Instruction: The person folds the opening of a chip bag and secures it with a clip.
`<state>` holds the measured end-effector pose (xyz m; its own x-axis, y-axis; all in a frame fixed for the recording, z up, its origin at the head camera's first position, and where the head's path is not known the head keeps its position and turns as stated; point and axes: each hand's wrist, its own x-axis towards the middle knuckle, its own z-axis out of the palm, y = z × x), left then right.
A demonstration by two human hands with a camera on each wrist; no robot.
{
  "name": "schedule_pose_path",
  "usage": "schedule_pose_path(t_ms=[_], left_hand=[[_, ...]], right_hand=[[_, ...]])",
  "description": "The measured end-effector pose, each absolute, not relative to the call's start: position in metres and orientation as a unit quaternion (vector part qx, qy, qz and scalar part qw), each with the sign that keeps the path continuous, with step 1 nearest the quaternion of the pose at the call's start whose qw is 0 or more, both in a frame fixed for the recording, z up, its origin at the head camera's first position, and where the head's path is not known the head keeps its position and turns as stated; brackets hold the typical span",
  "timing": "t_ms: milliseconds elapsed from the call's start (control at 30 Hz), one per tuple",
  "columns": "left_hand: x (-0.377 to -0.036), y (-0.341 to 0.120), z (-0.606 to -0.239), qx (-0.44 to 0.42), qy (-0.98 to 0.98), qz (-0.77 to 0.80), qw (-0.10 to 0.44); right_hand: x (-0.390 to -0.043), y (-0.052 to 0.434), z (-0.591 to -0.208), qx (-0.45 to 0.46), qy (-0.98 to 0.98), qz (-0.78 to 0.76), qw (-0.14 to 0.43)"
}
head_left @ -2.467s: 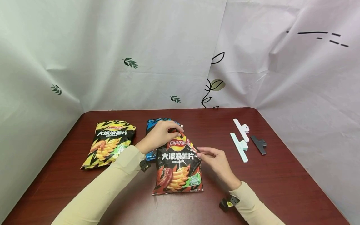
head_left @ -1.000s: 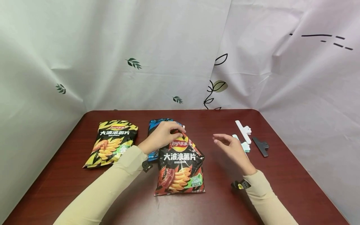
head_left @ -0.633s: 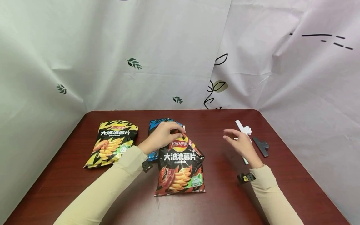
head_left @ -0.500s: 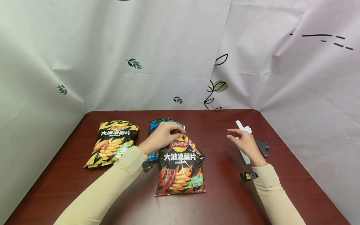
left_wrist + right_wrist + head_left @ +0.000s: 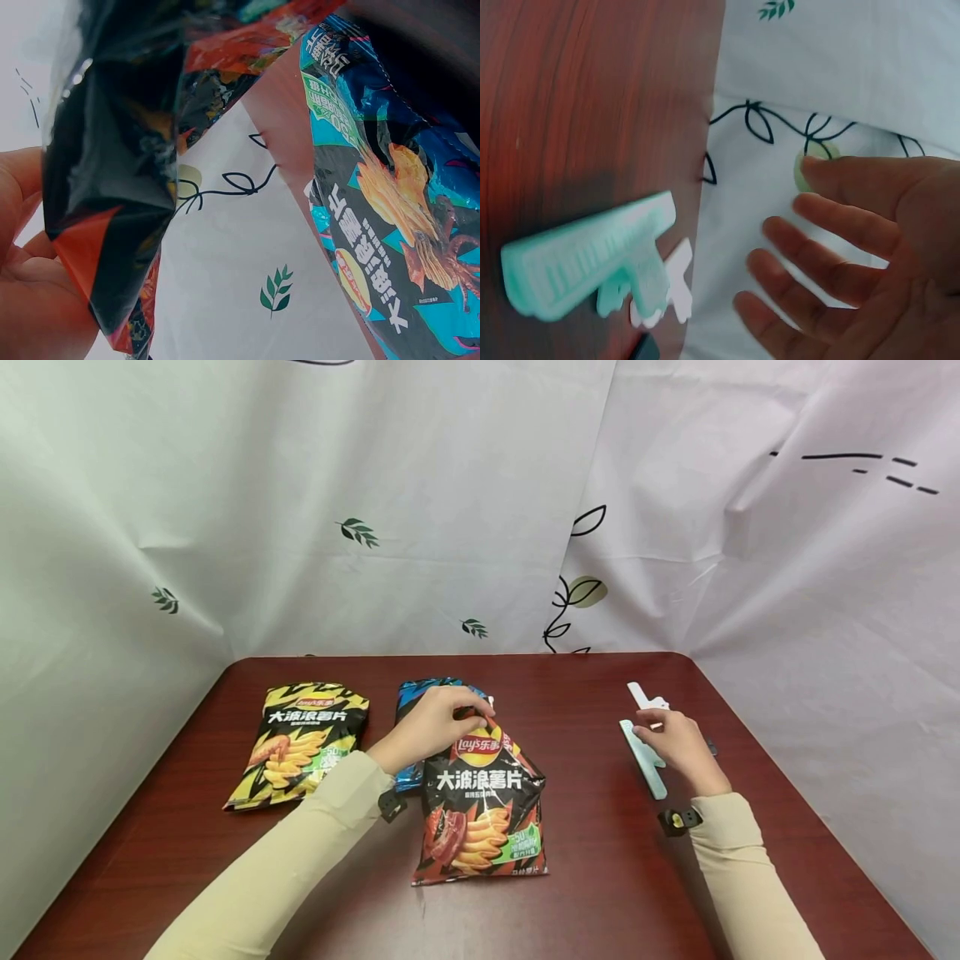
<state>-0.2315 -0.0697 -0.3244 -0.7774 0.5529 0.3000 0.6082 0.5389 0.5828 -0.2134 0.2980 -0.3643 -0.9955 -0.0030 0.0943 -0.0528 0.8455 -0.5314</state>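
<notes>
My left hand (image 5: 438,722) pinches the top of a black and red bag of potato chips (image 5: 480,810), which leans up from the table in front of me. In the left wrist view the folded top of this bag (image 5: 112,172) covers part of the left hand (image 5: 34,292). Over on the right, my right hand (image 5: 682,747) hovers by a mint green bag clip (image 5: 641,760) with nothing in it. The right wrist view has its fingers (image 5: 847,225) spread and gently bent, beside the mint green clip (image 5: 592,259).
Behind the black and red bag lies a blue chip bag (image 5: 418,695), partly covered. A yellow chip bag (image 5: 300,752) lies at the left. Near the right hand are a white clip (image 5: 636,693) and a dark clip (image 5: 712,747), mostly hidden. Patterned white cloth (image 5: 420,527) hangs behind the table.
My right hand has left the side of the black and red bag and moved right, to the mint green clip. The left hand keeps its pinch on the bag's top.
</notes>
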Motion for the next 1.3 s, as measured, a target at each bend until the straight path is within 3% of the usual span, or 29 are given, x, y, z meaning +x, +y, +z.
schedule_pose_path(t_ms=[233,1300], left_hand=[[-0.231,-0.070,-0.325,-0.334,-0.875,-0.347,0.042],[-0.232,-0.070,-0.326,-0.334,-0.874,-0.350,0.048]], right_hand=[[-0.214,0.307,-0.369,0.003,-0.970,0.243,0.006],[-0.223,0.322,-0.392,-0.013,-0.983,0.185,-0.001]])
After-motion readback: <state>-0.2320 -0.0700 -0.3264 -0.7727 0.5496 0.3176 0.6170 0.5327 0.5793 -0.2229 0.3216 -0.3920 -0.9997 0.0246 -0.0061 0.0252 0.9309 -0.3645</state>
